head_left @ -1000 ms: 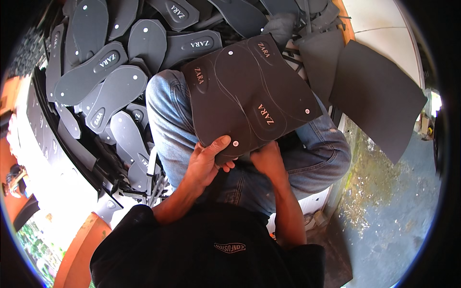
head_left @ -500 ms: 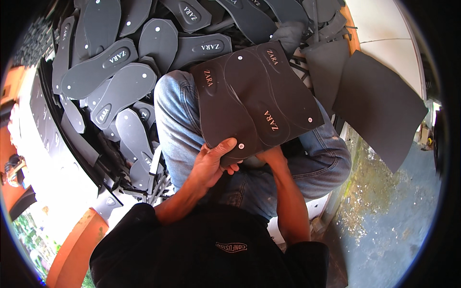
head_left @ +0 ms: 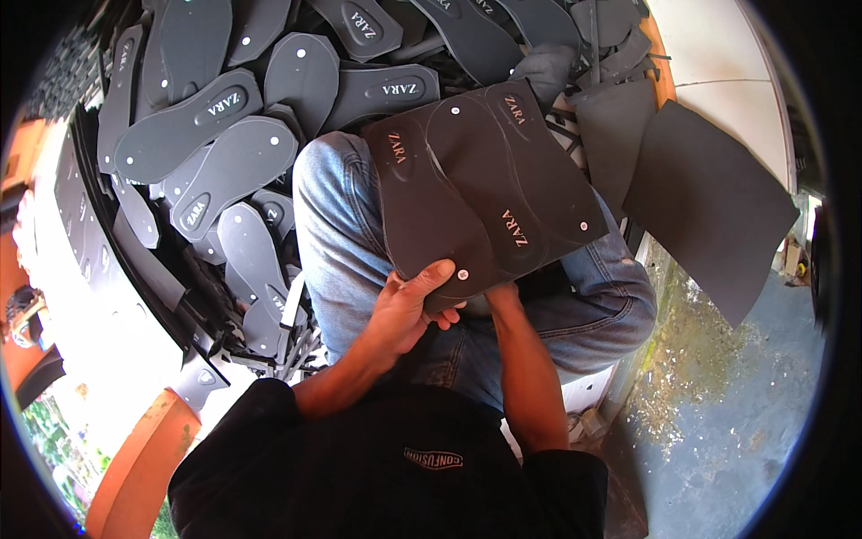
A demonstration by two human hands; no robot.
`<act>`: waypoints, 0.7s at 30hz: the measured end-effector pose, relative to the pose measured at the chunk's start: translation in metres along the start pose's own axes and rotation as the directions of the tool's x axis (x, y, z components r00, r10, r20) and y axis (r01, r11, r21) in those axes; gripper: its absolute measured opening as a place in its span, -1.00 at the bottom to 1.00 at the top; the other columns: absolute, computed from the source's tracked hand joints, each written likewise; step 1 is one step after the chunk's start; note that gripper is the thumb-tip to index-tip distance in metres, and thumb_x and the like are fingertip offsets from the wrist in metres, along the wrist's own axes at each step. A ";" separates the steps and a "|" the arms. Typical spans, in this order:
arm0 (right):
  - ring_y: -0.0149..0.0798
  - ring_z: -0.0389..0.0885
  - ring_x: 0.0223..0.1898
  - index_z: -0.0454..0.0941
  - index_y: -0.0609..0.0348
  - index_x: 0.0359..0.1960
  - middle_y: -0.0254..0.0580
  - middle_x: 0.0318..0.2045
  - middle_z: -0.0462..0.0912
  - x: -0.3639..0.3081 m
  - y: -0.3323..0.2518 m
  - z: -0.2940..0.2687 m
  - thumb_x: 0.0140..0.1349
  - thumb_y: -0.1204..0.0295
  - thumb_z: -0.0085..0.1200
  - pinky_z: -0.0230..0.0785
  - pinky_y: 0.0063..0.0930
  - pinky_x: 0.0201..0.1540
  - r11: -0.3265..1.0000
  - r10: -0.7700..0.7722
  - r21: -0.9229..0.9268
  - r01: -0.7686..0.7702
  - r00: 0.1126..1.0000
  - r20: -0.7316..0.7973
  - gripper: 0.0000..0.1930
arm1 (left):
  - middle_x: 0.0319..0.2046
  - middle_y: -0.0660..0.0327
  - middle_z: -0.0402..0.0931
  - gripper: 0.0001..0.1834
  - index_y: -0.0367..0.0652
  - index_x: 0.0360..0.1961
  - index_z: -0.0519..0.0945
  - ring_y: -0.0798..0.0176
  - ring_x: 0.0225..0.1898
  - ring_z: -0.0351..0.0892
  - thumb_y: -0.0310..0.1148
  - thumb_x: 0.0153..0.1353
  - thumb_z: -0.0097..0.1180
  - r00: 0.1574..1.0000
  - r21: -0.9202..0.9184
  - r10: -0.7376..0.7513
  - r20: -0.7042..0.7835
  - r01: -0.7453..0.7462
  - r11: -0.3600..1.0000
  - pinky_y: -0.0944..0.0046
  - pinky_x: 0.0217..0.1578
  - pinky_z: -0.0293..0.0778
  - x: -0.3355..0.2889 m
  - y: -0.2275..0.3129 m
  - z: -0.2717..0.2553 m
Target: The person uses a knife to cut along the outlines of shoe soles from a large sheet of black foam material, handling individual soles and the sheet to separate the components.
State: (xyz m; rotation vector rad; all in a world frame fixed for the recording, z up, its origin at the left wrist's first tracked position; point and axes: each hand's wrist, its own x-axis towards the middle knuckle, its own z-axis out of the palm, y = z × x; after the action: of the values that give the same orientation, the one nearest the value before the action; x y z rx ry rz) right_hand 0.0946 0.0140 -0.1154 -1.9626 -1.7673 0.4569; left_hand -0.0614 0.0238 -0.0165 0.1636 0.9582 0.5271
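Note:
A dark foam sheet (head_left: 530, 193) with several insole outlines and white dots lies tilted across my lap. My left hand (head_left: 406, 304) grips its near left corner, thumb on top and fingers curled underneath. A curved line with a slightly raised edge runs between two outlines in the sheet's left half. My right hand (head_left: 505, 296) reaches under the near edge. Its fingers are hidden by the sheet, so whatever they may hold does not show.
Many cut dark insoles (head_left: 235, 171) are heaped at the left and far side. Plain dark sheets (head_left: 714, 202) lie at the right, over a ledge above the grey floor (head_left: 736, 404). Thin offcut strips (head_left: 292, 337) sit beside my left knee. A bunched dark cloth (head_left: 545, 67) rests beyond the sheet.
The sheet and my left hand have shifted slightly to the right in view, and the left grip stays the same. My right forearm has swung a little leftward, its hand still under the sheet.

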 end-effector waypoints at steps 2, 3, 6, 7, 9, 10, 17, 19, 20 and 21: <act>-0.06 0.53 -0.15 0.49 0.27 -0.10 -0.01 -0.18 0.57 0.003 -0.001 0.002 0.07 0.36 0.11 0.36 -0.26 -0.12 1.000 0.009 0.001 -0.009 1.000 -0.003 -0.64 | -0.60 0.10 0.54 -0.68 -0.22 -0.32 0.51 0.30 -0.69 0.53 -0.15 0.14 0.18 1.000 -0.007 0.007 0.010 -0.007 1.000 0.44 -0.71 0.47 0.002 -0.002 0.003; -0.07 0.54 -0.16 0.49 0.27 -0.10 -0.01 -0.19 0.57 0.003 -0.002 0.003 0.07 0.36 0.12 0.36 -0.26 -0.12 1.000 0.012 0.006 -0.012 1.000 0.001 -0.64 | -0.59 0.09 0.54 -0.68 -0.22 -0.31 0.50 0.29 -0.69 0.53 -0.15 0.14 0.18 1.000 -0.015 0.011 0.012 -0.011 1.000 0.44 -0.71 0.47 0.002 -0.002 0.004; -0.08 0.54 -0.17 0.50 0.27 -0.11 -0.02 -0.19 0.57 0.007 -0.004 0.005 0.07 0.36 0.12 0.37 -0.27 -0.13 1.000 0.017 0.004 -0.017 1.000 -0.007 -0.65 | -0.58 0.09 0.54 -0.67 -0.23 -0.29 0.49 0.29 -0.68 0.54 -0.15 0.15 0.17 1.000 -0.041 0.016 0.020 -0.015 0.999 0.43 -0.71 0.47 0.004 -0.004 0.007; -0.08 0.54 -0.17 0.50 0.27 -0.11 -0.02 -0.20 0.57 0.009 -0.005 0.004 0.07 0.36 0.12 0.37 -0.27 -0.14 1.000 0.021 0.003 -0.021 1.000 -0.009 -0.65 | -0.58 0.09 0.54 -0.67 -0.23 -0.29 0.49 0.29 -0.68 0.54 -0.15 0.16 0.16 1.000 -0.051 0.017 0.026 -0.015 0.999 0.43 -0.71 0.47 0.006 -0.005 0.008; -0.09 0.54 -0.18 0.50 0.27 -0.11 -0.02 -0.20 0.58 0.012 -0.006 0.003 0.07 0.36 0.12 0.37 -0.27 -0.15 1.000 0.026 0.005 -0.026 1.000 -0.013 -0.65 | -0.57 0.08 0.55 -0.68 -0.23 -0.28 0.49 0.29 -0.67 0.54 -0.16 0.17 0.15 0.999 -0.064 0.017 0.033 -0.015 0.998 0.43 -0.70 0.47 0.008 -0.006 0.012; -0.10 0.54 -0.19 0.50 0.27 -0.11 -0.02 -0.20 0.58 0.012 -0.006 0.003 0.07 0.36 0.12 0.37 -0.28 -0.15 1.000 0.028 0.004 -0.028 1.000 -0.012 -0.65 | -0.56 0.08 0.55 -0.68 -0.24 -0.28 0.49 0.29 -0.67 0.54 -0.16 0.18 0.14 0.999 -0.067 0.018 0.032 -0.016 0.998 0.43 -0.70 0.48 0.008 -0.006 0.014; -0.13 0.55 -0.22 0.51 0.27 -0.12 -0.04 -0.22 0.58 0.015 -0.011 0.007 0.07 0.35 0.12 0.38 -0.29 -0.18 0.999 0.046 0.016 -0.046 0.999 -0.008 -0.65 | -0.51 0.11 0.56 -0.63 -0.29 -0.27 0.54 0.35 -0.64 0.55 -0.13 0.19 0.12 0.996 -0.108 0.057 0.063 -0.050 0.993 0.46 -0.65 0.51 0.014 -0.010 0.023; -0.14 0.55 -0.22 0.51 0.27 -0.13 -0.04 -0.23 0.58 0.016 -0.012 0.007 0.07 0.35 0.12 0.39 -0.30 -0.19 0.998 0.055 0.020 -0.055 0.998 -0.002 -0.66 | -0.52 0.11 0.56 -0.63 -0.30 -0.28 0.54 0.36 -0.63 0.56 -0.13 0.19 0.12 0.996 -0.125 0.064 0.062 -0.056 0.991 0.47 -0.64 0.51 0.015 -0.011 0.025; -0.14 0.55 -0.23 0.51 0.27 -0.13 -0.04 -0.23 0.58 0.017 -0.014 0.006 0.07 0.35 0.12 0.39 -0.30 -0.19 0.998 0.059 0.025 -0.059 0.998 0.004 -0.66 | -0.52 0.11 0.56 -0.62 -0.31 -0.28 0.54 0.36 -0.63 0.56 -0.13 0.19 0.13 0.996 -0.133 0.068 0.061 -0.059 0.989 0.47 -0.64 0.52 0.015 -0.011 0.025; -0.15 0.56 -0.23 0.51 0.27 -0.13 -0.04 -0.23 0.58 0.018 -0.014 0.006 0.07 0.35 0.12 0.39 -0.30 -0.20 0.998 0.064 0.026 -0.064 0.998 0.010 -0.66 | -0.53 0.11 0.56 -0.63 -0.30 -0.28 0.54 0.35 -0.64 0.55 -0.13 0.19 0.12 0.996 -0.126 0.065 0.059 -0.057 0.990 0.46 -0.64 0.51 0.015 -0.010 0.026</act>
State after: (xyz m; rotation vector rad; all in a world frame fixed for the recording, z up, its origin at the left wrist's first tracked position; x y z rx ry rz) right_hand 0.0817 0.0337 -0.1120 -2.0066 -1.6989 0.5086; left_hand -0.0299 0.0252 -0.0167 0.0969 0.8584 0.6329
